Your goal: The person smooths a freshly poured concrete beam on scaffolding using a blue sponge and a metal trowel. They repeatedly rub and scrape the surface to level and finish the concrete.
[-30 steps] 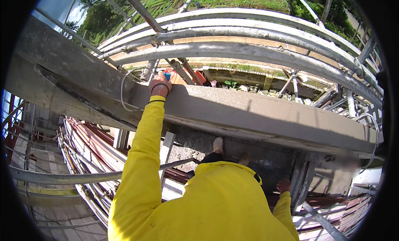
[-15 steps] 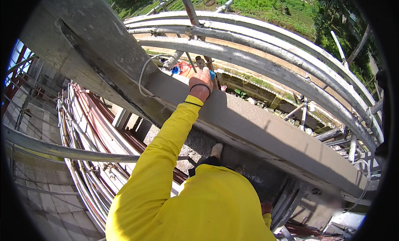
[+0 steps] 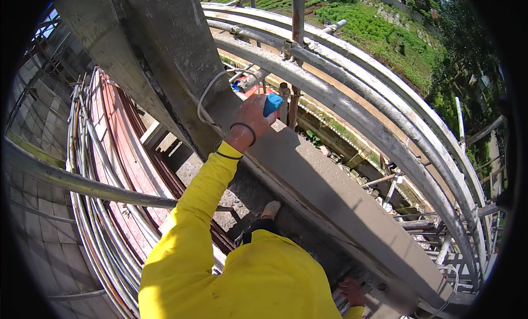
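My left hand point(image 3: 256, 116), dark bands around its wrist, is closed around a small blue block point(image 3: 273, 104) that looks like a sponge or wadded cloth. It is over the smooth grey concrete ledge point(image 3: 352, 195), close to the foot of the wide concrete column point(image 3: 181, 38). Whether the blue piece touches the ledge is hard to tell. Low in the picture, my right hand point(image 3: 352, 291) hangs in shadow beside my body, on the inner side of the ledge. Its fingers are too dark to read, and anything in them cannot be made out.
Curved metal scaffold pipes point(image 3: 352, 79) run outside the ledge. A pale cable point(image 3: 204, 101) loops at the column. Long pipes and reddish boards point(image 3: 118, 170) are stacked at left, crossed by a metal rail point(image 3: 82, 181). My foot point(image 3: 270, 210) is beside the ledge.
My left hand has drawn slightly back and left, and the blue piece shows more fully. My right hand has come further into view. The whole view has turned and shifted.
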`<state>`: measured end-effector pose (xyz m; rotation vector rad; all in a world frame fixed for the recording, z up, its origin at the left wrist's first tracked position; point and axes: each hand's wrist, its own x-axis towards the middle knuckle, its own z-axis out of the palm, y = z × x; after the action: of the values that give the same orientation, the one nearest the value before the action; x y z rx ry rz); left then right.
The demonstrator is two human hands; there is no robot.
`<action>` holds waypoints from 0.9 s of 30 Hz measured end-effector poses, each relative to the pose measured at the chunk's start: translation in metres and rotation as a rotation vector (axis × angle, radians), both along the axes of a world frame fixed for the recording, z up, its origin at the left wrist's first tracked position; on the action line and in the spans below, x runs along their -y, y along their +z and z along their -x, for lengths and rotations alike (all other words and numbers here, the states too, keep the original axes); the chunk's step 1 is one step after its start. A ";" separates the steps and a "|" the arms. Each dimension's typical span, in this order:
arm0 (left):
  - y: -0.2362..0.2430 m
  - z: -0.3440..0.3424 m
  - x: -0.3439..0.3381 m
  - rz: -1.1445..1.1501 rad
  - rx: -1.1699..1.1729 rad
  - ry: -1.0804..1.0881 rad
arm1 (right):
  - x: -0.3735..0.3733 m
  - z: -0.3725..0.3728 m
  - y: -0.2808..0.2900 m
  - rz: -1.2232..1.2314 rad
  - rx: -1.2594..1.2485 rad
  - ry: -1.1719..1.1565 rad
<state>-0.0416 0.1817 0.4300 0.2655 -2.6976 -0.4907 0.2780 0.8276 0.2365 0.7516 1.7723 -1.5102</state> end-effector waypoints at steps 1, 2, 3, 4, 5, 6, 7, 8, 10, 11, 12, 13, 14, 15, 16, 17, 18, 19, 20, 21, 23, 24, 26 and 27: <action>-0.003 0.008 0.038 0.085 0.092 0.162 | -0.002 0.004 -0.009 0.043 0.005 0.029; -0.006 0.017 0.069 0.138 0.143 0.227 | -0.001 -0.001 -0.016 0.081 0.012 0.040; -0.013 0.023 0.090 0.190 0.198 0.292 | 0.003 -0.005 -0.024 -0.019 0.026 0.080; -0.021 0.028 0.095 0.191 0.237 0.313 | 0.012 0.002 -0.029 -0.118 0.036 0.124; -0.028 0.031 0.099 0.193 0.276 0.336 | 0.017 0.002 -0.031 -0.216 0.046 0.172; -0.030 0.035 0.106 0.202 0.305 0.373 | 0.020 0.003 -0.036 -0.110 0.064 0.067; -0.036 0.033 0.098 0.209 0.297 0.334 | 0.031 0.009 -0.030 -0.110 0.066 0.065; -0.043 0.031 0.078 0.216 0.286 0.298 | 0.047 0.015 -0.016 -0.111 0.065 0.065; -0.039 0.031 0.009 0.193 0.402 0.171 | 0.058 0.022 -0.012 -0.148 0.077 0.042; -0.038 0.022 -0.028 0.096 0.334 0.023 | 0.052 0.018 -0.019 -0.056 0.078 0.005; -0.039 0.012 -0.067 0.043 0.275 -0.134 | 0.044 0.016 -0.030 0.031 0.075 -0.035; -0.026 0.007 -0.104 -0.040 0.423 -0.274 | 0.036 0.020 -0.034 0.117 0.073 -0.074; -0.011 0.001 -0.129 -0.205 0.423 -0.448 | 0.034 0.025 -0.031 0.052 0.059 -0.019; -0.015 -0.001 -0.145 -0.382 0.403 -0.550 | 0.051 0.034 -0.008 -0.013 0.045 0.035; -0.016 -0.002 -0.155 -0.531 0.308 -0.596 | 0.062 0.045 0.015 -0.079 0.033 0.082; -0.016 -0.002 -0.162 -0.505 0.237 -0.559 | 0.065 0.054 0.032 -0.083 0.022 0.120; -0.014 -0.002 -0.167 -0.476 0.169 -0.521 | 0.071 0.064 0.049 -0.083 0.012 0.157; -0.014 -0.001 -0.177 -0.453 0.106 -0.499 | 0.077 0.069 0.068 -0.087 0.006 0.177; -0.010 -0.006 -0.178 -0.369 0.074 -0.513 | 0.084 0.079 0.088 -0.032 0.005 0.154; -0.012 -0.008 -0.182 -0.368 0.056 -0.557 | 0.101 0.093 0.114 -0.027 -0.103 0.119; -0.018 -0.015 -0.186 -0.365 0.027 -0.618 | 0.148 0.113 0.165 -0.009 -0.307 0.075; -0.017 -0.017 -0.187 -0.402 0.058 -0.663 | 0.163 0.117 0.179 0.000 -0.384 0.020; -0.007 -0.016 -0.180 -0.522 0.090 -0.663 | 0.185 0.126 0.194 0.024 -0.545 -0.090; -0.005 -0.016 -0.175 -0.582 0.101 -0.663 | 0.189 0.127 0.192 0.040 -0.552 -0.098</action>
<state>-0.0253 0.3564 0.4245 -0.4889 -2.6233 -1.4840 0.1512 0.6382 0.4285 0.4256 2.1095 -1.9474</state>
